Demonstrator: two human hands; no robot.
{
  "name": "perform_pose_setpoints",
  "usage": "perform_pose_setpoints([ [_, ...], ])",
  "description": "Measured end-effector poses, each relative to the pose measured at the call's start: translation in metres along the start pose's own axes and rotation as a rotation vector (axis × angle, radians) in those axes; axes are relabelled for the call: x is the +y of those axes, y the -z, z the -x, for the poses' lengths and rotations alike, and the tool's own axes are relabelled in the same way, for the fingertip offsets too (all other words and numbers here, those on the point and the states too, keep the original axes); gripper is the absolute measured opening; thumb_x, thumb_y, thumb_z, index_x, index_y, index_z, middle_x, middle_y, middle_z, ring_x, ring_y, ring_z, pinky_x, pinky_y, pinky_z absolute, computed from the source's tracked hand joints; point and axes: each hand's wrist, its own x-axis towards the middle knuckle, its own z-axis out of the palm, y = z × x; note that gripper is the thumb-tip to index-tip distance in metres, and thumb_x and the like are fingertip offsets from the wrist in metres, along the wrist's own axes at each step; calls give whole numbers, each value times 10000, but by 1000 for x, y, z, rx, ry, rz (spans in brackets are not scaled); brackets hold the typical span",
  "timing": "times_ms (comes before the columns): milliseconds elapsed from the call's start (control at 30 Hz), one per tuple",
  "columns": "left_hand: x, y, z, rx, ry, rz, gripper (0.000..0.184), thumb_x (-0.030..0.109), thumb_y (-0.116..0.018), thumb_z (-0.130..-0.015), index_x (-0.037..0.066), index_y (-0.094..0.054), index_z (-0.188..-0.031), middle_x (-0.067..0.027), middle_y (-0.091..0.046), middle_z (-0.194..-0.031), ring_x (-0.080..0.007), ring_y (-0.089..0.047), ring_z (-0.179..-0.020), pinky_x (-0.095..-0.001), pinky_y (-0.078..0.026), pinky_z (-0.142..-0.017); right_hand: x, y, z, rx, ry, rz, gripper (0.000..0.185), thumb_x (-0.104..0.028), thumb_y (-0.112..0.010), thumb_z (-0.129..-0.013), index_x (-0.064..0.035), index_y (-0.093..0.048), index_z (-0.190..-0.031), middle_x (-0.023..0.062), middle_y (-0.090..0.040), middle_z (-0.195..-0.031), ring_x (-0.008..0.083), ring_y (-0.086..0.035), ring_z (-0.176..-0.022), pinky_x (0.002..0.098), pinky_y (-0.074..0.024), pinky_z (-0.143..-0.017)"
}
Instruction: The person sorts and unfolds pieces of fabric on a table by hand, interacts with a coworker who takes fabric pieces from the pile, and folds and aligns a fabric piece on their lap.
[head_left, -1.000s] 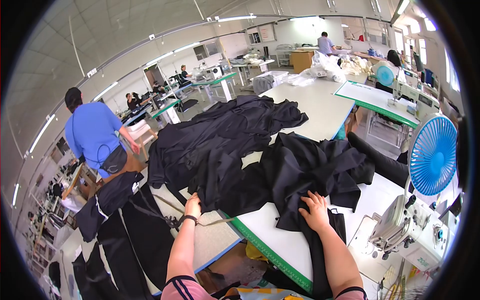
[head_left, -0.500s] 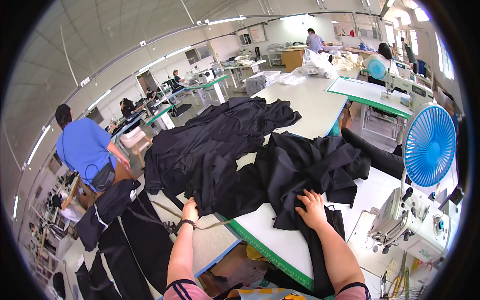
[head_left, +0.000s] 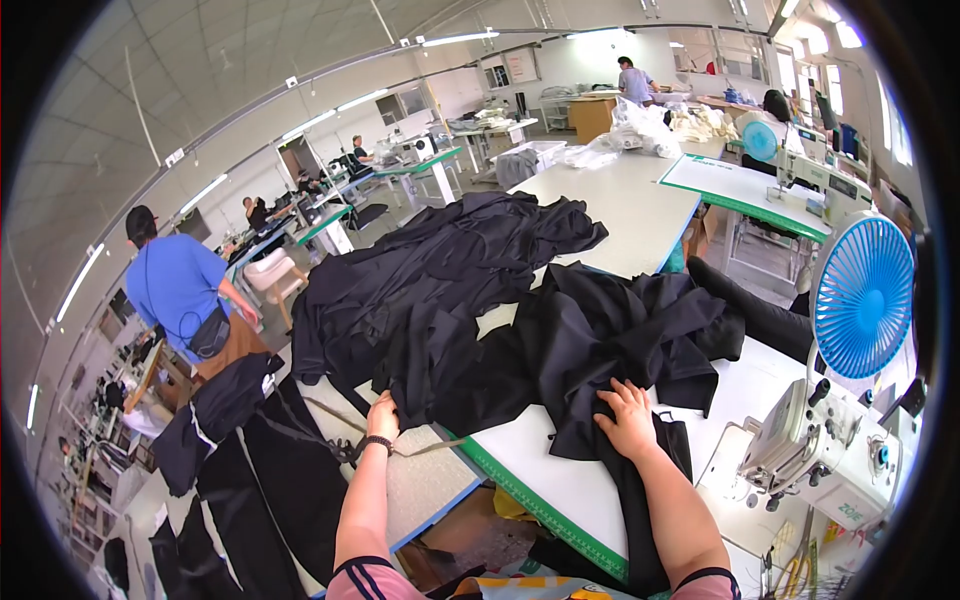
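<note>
Dark cloth lies heaped over the work surfaces in front of me: a large black fabric pile [head_left: 430, 265] at the back and a crumpled black fabric piece [head_left: 590, 340] nearer on the right. My left hand [head_left: 381, 420], with a dark bead bracelet at the wrist, closes on the lower left edge of the black fabric; its fingertips are partly hidden. On the near piece my right hand [head_left: 627, 418] rests palm down, fingers spread. A black strip of cloth hangs beneath my right forearm over the front edge of the white sewing table [head_left: 510, 440].
At right stand a white sewing machine [head_left: 830, 450] and a blue fan [head_left: 864, 295]. Yellow-handled scissors [head_left: 797, 570] lie below the machine. More black cut pieces [head_left: 250, 500] and a grey strap [head_left: 330, 435] lie at left. A person in a blue shirt [head_left: 180, 285] stands beyond them.
The view has shifted slightly. The person in blue at left has turned and stands a little more upright. Both my hands keep their places on the black fabric.
</note>
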Motion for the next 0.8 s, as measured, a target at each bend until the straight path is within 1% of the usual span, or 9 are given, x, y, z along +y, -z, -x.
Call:
perform_pose_setpoints([
  [167,-9,-5,1,27,-8,46,285,-93,-490,-605,26,-649,-811,-145,-612,-855,-344,-592,-886,-351,-475,-757,1,-1,0,-2,0,5,437,-258,-661,-787,-133,-574,-1196,118,-428,-1387,316,-318,-1327,454,-194,-1117],
  [267,-31,-14,3,44,42,129,268,-104,-463,-627,9,-624,-809,-143,-612,-845,-325,-608,-875,-324,-469,-766,1,-1,-1,1,0,0,439,-257,-663,-784,-132,-575,-1195,118,-429,-1387,316,-317,-1327,455,-193,-1117],
  [367,-47,-17,4,-34,260,325,330,-120,-414,-655,9,-604,-892,-164,-624,-887,-309,-620,-913,-305,-461,-787,1,-1,-1,-1,1,-2,439,-254,-666,-781,-131,-577,-1193,119,-431,-1386,318,-319,-1327,456,-194,-1116],
  [467,-44,-20,5,47,283,367,420,-125,-374,-685,13,-579,-1024,-192,-639,-961,-304,-616,-981,-304,-450,-831,1,-1,-1,0,4,-4,439,-248,-667,-778,-129,-578,-1191,122,-435,-1382,321,-322,-1324,457,-195,-1115],
  [567,-37,-16,5,50,264,349,477,-117,-373,-695,16,-551,-1118,-208,-638,-1032,-323,-597,-1037,-307,-437,-872,1,-1,-1,6,8,-11,436,-242,-668,-778,-129,-578,-1190,124,-438,-1380,323,-327,-1320,458,-195,-1114],
  [733,-36,-16,5,27,275,383,485,-99,-388,-712,23,-550,-1152,-206,-630,-1077,-330,-576,-1077,-313,-427,-900,2,-2,-1,12,9,-10,434,-238,-670,-773,-128,-580,-1183,125,-442,-1376,328,-335,-1314,458,-197,-1113],
  [800,-50,-23,5,34,276,382,486,-95,-393,-717,30,-552,-1159,-208,-625,-1089,-336,-569,-1086,-320,-428,-905,2,-3,-1,16,12,-12,432,-236,-671,-772,-128,-581,-1181,125,-443,-1374,328,-337,-1312,458,-199,-1113],
])
